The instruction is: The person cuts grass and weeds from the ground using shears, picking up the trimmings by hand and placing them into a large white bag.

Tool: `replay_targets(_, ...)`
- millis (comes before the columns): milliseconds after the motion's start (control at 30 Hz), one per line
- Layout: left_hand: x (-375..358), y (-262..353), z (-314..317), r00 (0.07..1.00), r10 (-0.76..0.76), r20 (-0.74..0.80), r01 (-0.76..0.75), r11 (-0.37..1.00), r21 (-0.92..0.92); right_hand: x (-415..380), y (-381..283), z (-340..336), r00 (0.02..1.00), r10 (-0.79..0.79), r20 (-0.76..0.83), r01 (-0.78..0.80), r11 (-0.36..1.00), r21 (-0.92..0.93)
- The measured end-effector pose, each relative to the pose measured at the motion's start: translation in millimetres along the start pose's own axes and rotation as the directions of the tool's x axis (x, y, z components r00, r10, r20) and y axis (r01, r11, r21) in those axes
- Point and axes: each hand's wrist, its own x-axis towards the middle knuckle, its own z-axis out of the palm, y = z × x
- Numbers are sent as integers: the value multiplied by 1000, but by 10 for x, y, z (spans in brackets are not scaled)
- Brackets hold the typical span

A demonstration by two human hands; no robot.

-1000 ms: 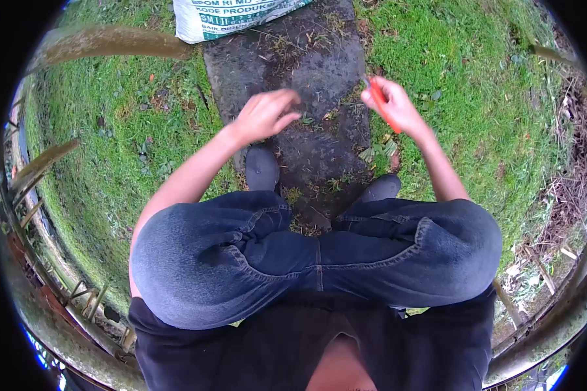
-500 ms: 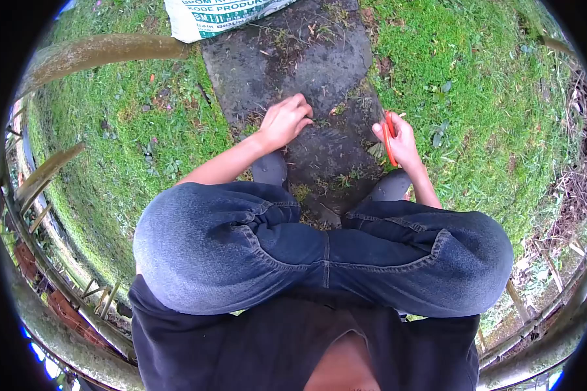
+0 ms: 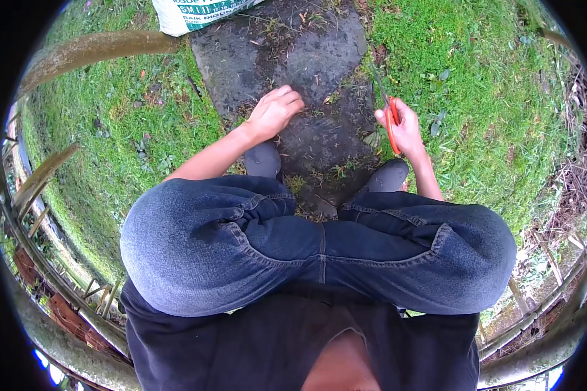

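My right hand (image 3: 407,131) is wrapped round the orange handles of a pair of scissors (image 3: 392,128). Their dark blades point forward and slightly left, over the seam where the slab meets the grass. My left hand (image 3: 275,112) is low over the left part of the dark stone slab (image 3: 326,140), back of the hand up. Its fingers are curled in and pressed together; whatever they hold, if anything, is hidden beneath them. Small weeds (image 3: 346,171) grow on the slab between my grey boots (image 3: 262,159).
A white and green printed sack (image 3: 199,16) stands at the slab's far left, beside a curved branch (image 3: 101,51). Grass (image 3: 476,98) lies on both sides. Dry twigs (image 3: 577,169) are heaped far right. A bamboo railing (image 3: 65,339) curves close behind me.
The scissors have turned so that their blades now show, pointing forward. My left hand has shifted slightly left, still curled. The whole view has moved a little.
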Motion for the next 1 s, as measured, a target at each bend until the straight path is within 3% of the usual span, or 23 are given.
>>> replay_targets(167, -109, 12, 52, 992, -122, -28, 120, 990, -76, -90, -341, 18, 993, 48, 107, -29, 984, -174)
replay_targets(300, -105, 66, 61, 974, -218, -57, 209, 969, -128, -89, -365, 82, 977, -108, 186, 180, 885, -430)
replay_targets(433, -125, 101, 72, 961, -265, -81, 251, 956, -152, -84, -395, 140, 953, -131, 275, 273, 769, -579)
replay_targets(633, -140, 134, 75, 927, -361, -103, 333, 916, -222, -64, -364, 245, 939, -178, 295, 322, 754, -572)
replay_targets(767, -100, 67, -24, 866, -467, -177, 424, 875, -233, -57, -388, 267, 934, -180, 310, 334, 752, -569)
replay_targets(900, -88, -75, -208, 791, -598, -133, 541, 784, -305, -38, -398, 261, 944, -160, 290, 303, 769, -563)
replay_targets(1000, -109, -17, -225, 825, -557, -97, 508, 805, -307, -28, -418, 191, 966, -138, 218, 241, 784, -572)
